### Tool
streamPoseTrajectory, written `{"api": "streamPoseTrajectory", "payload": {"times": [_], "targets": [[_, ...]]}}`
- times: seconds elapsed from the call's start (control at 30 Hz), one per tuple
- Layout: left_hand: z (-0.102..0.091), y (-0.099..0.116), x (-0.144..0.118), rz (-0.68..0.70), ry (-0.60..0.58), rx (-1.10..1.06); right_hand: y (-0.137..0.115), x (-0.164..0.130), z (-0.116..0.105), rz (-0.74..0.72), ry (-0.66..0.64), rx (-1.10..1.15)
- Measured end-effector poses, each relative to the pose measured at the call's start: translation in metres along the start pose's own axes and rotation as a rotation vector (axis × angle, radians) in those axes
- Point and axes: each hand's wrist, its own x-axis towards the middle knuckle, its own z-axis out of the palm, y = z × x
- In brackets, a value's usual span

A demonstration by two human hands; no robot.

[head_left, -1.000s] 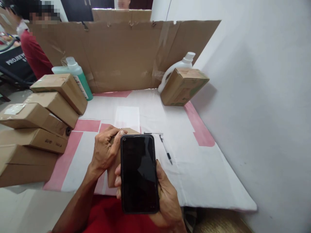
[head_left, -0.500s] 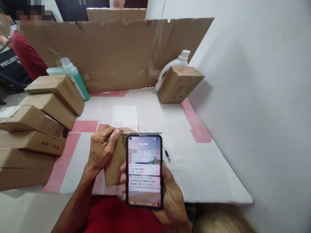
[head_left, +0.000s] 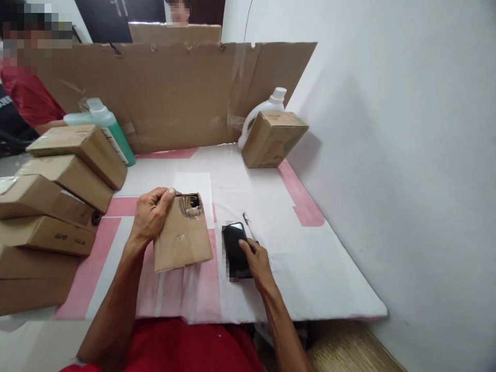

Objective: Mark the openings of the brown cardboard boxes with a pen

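— What's under your left hand (head_left: 149,214)?

— Your grip is closed on the top edge of a small cardboard parcel (head_left: 182,235), a flat brown rectangle with glossy, wrinkled tape, lying at centre frame on the desk (head_left: 329,279), which has a matte white and pink cover.

— And your right hand (head_left: 258,263)?

— Your fingers are spread open, resting on a smooth black phone (head_left: 234,245) lying flat just right of the parcel. A slim pen (head_left: 248,223) lies beside it; stacked cardboard boxes (head_left: 58,191) fill the left edge.
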Motion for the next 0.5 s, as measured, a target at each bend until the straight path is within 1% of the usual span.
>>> {"api": "streamPoseTrajectory", "payload": {"times": [0.1,0.23,0.33,0.43,0.5], "targets": [[0.000,-0.003,0.011,-0.049,-0.037,-0.065,0.011,0.001,0.005,-0.009,0.021,-0.054],[-0.004,-0.007,0.024,-0.075,-0.153,-0.169,0.019,0.005,0.007,-0.083,0.120,-0.305],[-0.008,-0.011,0.031,-0.075,-0.234,-0.219,0.024,0.007,0.011,-0.150,0.133,-0.453],[-0.011,-0.020,0.037,-0.080,-0.287,-0.287,0.019,0.004,0.014,-0.193,0.157,-0.484],[-0.011,-0.030,0.042,-0.103,-0.315,-0.372,0.007,0.000,0.018,-0.219,0.161,-0.422]]}}
